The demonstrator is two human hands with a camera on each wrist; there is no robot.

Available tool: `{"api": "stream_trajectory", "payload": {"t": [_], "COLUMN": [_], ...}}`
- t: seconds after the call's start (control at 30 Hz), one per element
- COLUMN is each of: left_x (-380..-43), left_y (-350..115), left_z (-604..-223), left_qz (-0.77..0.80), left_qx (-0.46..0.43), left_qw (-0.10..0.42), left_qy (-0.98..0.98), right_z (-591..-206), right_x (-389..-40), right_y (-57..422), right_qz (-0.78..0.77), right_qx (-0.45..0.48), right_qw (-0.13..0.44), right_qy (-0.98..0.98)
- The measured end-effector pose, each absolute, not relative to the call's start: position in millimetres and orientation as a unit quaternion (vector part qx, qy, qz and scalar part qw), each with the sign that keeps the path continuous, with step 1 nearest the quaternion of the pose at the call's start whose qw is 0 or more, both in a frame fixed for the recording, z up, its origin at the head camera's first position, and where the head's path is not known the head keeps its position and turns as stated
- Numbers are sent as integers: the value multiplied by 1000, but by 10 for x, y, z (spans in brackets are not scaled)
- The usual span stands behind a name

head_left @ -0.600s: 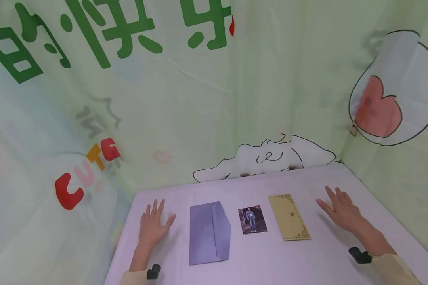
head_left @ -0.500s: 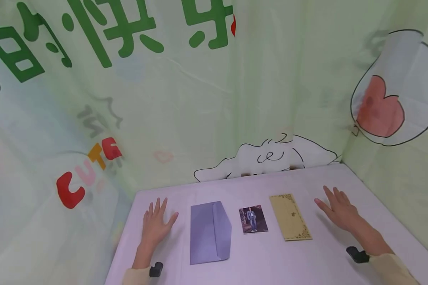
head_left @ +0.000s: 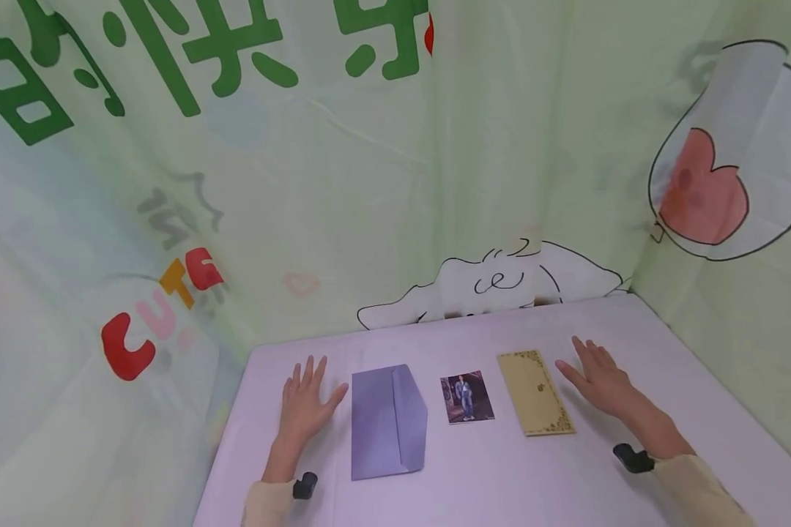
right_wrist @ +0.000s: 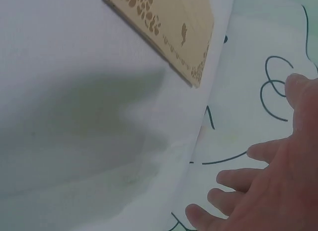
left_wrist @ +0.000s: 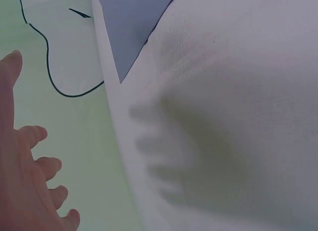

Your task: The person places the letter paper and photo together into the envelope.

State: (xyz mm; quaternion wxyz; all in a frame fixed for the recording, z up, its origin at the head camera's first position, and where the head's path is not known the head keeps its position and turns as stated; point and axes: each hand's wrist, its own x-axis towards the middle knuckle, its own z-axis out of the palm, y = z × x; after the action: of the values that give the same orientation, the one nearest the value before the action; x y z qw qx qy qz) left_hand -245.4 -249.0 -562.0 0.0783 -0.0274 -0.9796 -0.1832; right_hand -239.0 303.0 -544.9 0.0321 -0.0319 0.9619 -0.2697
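Note:
A lavender envelope [head_left: 374, 424] with its flap on the right lies left of centre in the head view; its corner [left_wrist: 130, 37] shows in the left wrist view. Beside it is a small photo [head_left: 467, 397] of a standing figure. Farther right lies a tan card [head_left: 535, 394] with a dark ornamental border, its edge [right_wrist: 174, 27] also in the right wrist view. My left hand [head_left: 306, 404], fingers spread, hovers just left of the envelope, casting a shadow below. My right hand [head_left: 603, 384] hovers right of the card, fingers extended. Neither hand holds anything.
A pale lavender cloth covers the table [head_left: 474, 483]. Printed curtains [head_left: 369, 183] stand behind it and along both sides. Each wrist wears a small black device, such as the one [head_left: 633, 459] on the right.
Both hands have moved inward, the left one rightward toward the envelope and the right one leftward toward the tan card. The envelope, photo and card stay in place on the table.

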Motion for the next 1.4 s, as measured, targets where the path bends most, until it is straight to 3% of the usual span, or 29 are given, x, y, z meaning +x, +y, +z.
{"api": "stream_trajectory", "payload": {"t": [0.67, 1.4], "left_x": [-2407, -2363], "left_y": [-2244, -2089], "left_z": [-5621, -5731], "left_qz": [-169, -163], "left_qx": [-66, -104], "left_qw": [74, 62], "left_qy": [-981, -979], "right_z": [-5492, -5573], "right_x": [-2403, -2384], "right_y": [2548, 1946], "right_qz": [-290, -271], "right_qx": [-67, -131], "right_qw": [54, 30], "right_qy": [953, 953]}}
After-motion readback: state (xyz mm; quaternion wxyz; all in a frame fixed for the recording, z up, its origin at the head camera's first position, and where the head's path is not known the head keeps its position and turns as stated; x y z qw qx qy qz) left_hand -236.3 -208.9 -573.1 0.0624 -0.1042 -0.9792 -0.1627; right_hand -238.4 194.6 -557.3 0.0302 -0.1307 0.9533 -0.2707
